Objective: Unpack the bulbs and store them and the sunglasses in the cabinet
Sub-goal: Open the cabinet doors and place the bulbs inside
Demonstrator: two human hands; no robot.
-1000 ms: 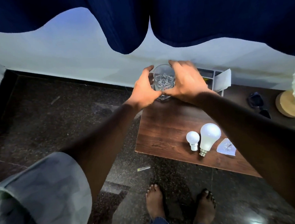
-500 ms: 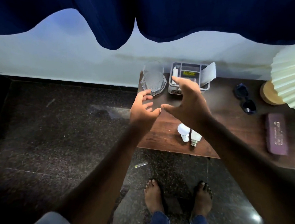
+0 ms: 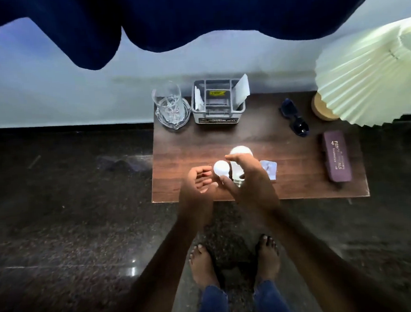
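Both bulbs on desk (image 3: 285, 149) near front edge; my right hand (image 3: 248, 179) spread over large bulb (image 3: 239, 152), fingers not yet clenched; left hand (image 3: 198, 183) loose beside small bulb (image 3: 221, 168); grip glass domes gently, lift one per hand; sunglasses (image 3: 295, 118) wait at back.

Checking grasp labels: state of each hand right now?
Left hand: open, palm up, beside the small bulb, holding nothing.
Right hand: over the bulbs, grip on them cannot be told.
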